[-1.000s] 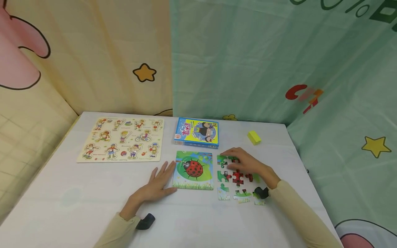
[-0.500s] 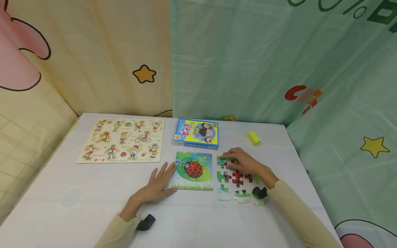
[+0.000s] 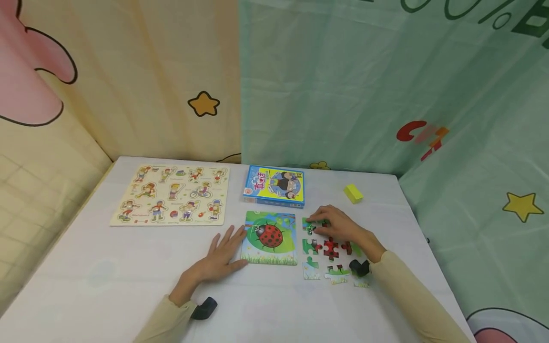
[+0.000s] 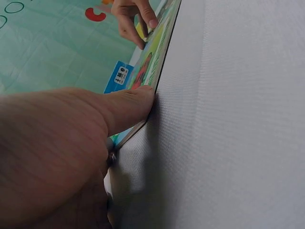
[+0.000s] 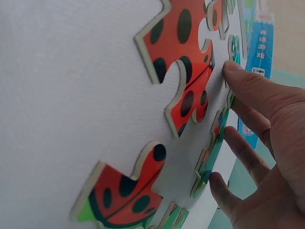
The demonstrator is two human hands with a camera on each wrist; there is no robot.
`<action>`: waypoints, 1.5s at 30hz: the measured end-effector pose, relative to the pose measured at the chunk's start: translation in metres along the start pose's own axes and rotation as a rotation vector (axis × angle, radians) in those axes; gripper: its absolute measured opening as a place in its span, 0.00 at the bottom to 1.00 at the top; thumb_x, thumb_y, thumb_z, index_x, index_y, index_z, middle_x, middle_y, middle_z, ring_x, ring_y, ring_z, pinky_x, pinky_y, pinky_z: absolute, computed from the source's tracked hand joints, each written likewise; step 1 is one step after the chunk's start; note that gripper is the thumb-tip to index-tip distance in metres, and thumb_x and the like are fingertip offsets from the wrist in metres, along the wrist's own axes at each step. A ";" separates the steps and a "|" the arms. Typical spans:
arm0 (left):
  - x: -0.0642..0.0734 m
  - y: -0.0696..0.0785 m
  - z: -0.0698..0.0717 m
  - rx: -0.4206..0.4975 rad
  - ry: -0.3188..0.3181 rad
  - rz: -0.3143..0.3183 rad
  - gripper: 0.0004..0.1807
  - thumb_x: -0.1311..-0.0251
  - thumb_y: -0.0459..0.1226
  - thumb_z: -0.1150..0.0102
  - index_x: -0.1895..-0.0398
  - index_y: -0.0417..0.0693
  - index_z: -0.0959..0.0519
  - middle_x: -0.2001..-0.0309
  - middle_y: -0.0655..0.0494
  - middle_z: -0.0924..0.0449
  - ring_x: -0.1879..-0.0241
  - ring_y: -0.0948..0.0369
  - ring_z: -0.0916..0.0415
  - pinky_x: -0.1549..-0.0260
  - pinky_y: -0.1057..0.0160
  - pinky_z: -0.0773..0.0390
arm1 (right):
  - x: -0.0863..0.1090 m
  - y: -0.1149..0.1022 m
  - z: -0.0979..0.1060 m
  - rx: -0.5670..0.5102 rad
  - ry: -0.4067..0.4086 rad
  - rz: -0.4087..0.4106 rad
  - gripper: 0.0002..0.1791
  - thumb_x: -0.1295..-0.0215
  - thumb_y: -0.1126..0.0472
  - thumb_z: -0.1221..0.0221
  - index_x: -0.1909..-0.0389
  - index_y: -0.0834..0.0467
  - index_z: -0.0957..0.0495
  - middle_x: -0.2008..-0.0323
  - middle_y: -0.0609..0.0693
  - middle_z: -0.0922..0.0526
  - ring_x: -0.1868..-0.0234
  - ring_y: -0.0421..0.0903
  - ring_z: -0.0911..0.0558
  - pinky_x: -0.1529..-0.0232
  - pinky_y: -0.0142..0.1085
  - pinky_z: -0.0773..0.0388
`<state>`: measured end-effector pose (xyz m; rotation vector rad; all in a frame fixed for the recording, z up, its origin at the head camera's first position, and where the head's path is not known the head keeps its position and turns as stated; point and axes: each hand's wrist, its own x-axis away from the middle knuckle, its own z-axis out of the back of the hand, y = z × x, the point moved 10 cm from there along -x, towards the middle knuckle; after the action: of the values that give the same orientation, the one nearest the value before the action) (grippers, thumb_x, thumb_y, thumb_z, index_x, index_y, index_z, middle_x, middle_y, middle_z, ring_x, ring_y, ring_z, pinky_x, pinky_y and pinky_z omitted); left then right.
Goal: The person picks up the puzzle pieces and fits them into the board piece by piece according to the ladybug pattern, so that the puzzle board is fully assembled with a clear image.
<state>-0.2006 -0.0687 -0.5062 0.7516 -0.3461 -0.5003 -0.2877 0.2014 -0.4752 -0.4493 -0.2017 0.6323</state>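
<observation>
The left hand (image 3: pixel 214 263) lies with spread fingers at the left edge of a square ladybug picture board (image 3: pixel 269 238); in the left wrist view its thumb (image 4: pixel 131 107) rests on the board's edge. To the right of the board, loose jigsaw pieces are set out in rows, with a red ladybug-body piece (image 3: pixel 331 248) in the middle. The right hand (image 3: pixel 339 225) reaches over the top row. Its thumb and index finger pinch the top-left puzzle piece (image 3: pixel 307 227), partly hidden by them. In the right wrist view the other fingers are spread beside pieces of the top row.
A blue and yellow card-game box (image 3: pixel 274 186) stands behind the board. A wooden peg puzzle (image 3: pixel 171 195) with sports figures lies at the back left. Near the back right sits a small yellow block (image 3: pixel 353 193). Curtains hang behind the white table (image 3: pixel 107 286).
The right hand's thumb and index fingertips have drawn slightly closer together at the top-left puzzle piece. The left hand stays in place; the head view has shifted a little.
</observation>
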 end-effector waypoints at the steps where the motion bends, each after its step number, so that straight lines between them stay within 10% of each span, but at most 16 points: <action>1: 0.000 0.000 0.000 0.001 -0.001 0.003 0.42 0.30 0.43 0.43 0.21 0.36 0.51 0.19 0.41 0.60 0.21 0.40 0.73 0.29 0.34 0.74 | 0.000 0.000 0.000 -0.006 -0.004 -0.005 0.19 0.35 0.57 0.34 0.42 0.52 0.17 0.48 0.48 0.18 0.44 0.50 0.24 0.42 0.50 0.28; 19: -0.003 -0.006 0.002 0.011 0.003 0.023 0.42 0.32 0.44 0.40 0.22 0.39 0.48 0.19 0.45 0.58 0.20 0.42 0.73 0.29 0.35 0.74 | -0.006 -0.002 0.006 -0.071 0.021 -0.012 0.19 0.34 0.57 0.34 0.44 0.56 0.17 0.46 0.49 0.20 0.44 0.47 0.22 0.42 0.48 0.24; 45: -0.003 -0.004 0.004 0.004 0.009 0.020 0.43 0.33 0.44 0.39 0.22 0.38 0.47 0.19 0.45 0.57 0.20 0.41 0.71 0.29 0.34 0.73 | -0.051 -0.065 -0.007 -0.069 0.044 0.156 0.17 0.36 0.59 0.33 0.47 0.60 0.16 0.47 0.53 0.17 0.44 0.52 0.20 0.41 0.49 0.24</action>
<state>-0.2065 -0.0713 -0.5068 0.7529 -0.3464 -0.4777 -0.2919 0.1219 -0.4534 -0.5490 -0.1483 0.7698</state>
